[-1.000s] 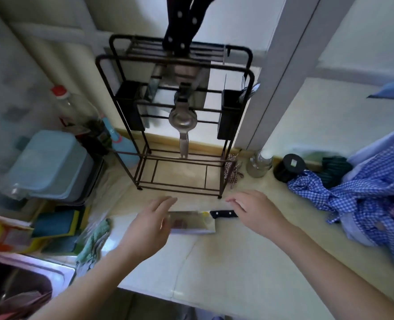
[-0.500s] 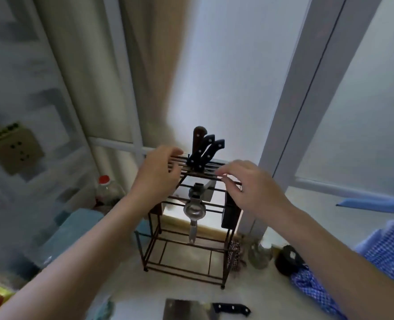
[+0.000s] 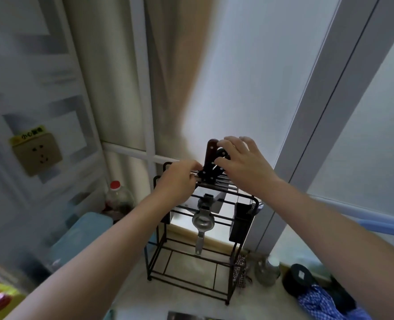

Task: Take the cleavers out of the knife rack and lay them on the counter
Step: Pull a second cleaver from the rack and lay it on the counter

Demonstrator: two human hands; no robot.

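Observation:
The black wire knife rack [image 3: 159, 245] stands on the counter at the centre. Three handles [image 3: 209, 166], one brown and two black, stick up from its top slots, and a cleaver blade [image 3: 219, 202] hangs below them. My left hand [image 3: 179, 183] is curled over the rack's top left rail. My right hand [image 3: 242, 162] is at the handles, fingers spread, with index and thumb touching a black handle. One cleaver [image 3: 186, 316] lies on the counter at the bottom edge, mostly cut off.
A metal squeezer [image 3: 203, 221] hangs inside the rack, with a black holder [image 3: 241, 224] on its right side. To the left are a red-capped bottle [image 3: 118, 197] and a blue container [image 3: 82, 236]. To the right are a glass jar [image 3: 267, 271], a black round lid [image 3: 298, 277] and a checked cloth [image 3: 323, 303].
Both hands rose from the cleaver lying on the counter to the rack's top. My right hand has since moved left and up onto the handles, and the view has tilted upward.

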